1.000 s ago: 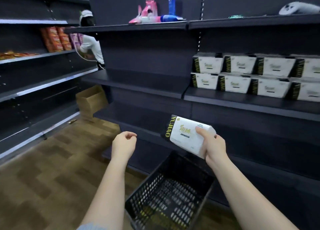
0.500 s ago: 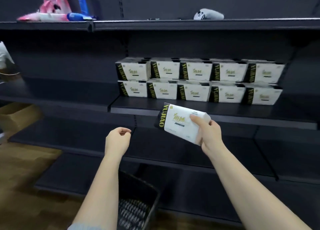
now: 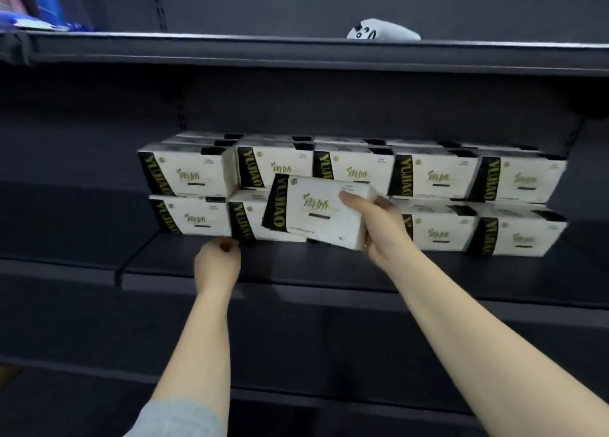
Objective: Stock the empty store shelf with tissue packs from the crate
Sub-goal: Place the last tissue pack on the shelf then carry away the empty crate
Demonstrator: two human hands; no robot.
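- Head view looks at a dark shelf [image 3: 329, 268] carrying two stacked rows of white tissue packs [image 3: 435, 172] with black-and-gold end bands.
- The right hand [image 3: 379, 229] grips one tissue pack [image 3: 316, 212] by its right end, thumb across the printed front face, the other fingers wrapped out of sight behind it.
- That held pack sits tilted, its banded end to the left of the fingers and slightly raised, in front of the middle of the stacked rows and overlapping both.
- Whether its lower edge touches the shelf cannot be told.
- The left hand [image 3: 217, 265] is curled into a loose fist with nothing in it, knuckles just below the bottom-left packs and over the shelf's front part.
- Above both hands, on the upper shelf [image 3: 296, 50], lies a white controller-like object [image 3: 382, 31]; blue items [image 3: 33, 17] sit at far left.
- A grey-blue sleeve [image 3: 178, 420] shows at the left arm's lower end.
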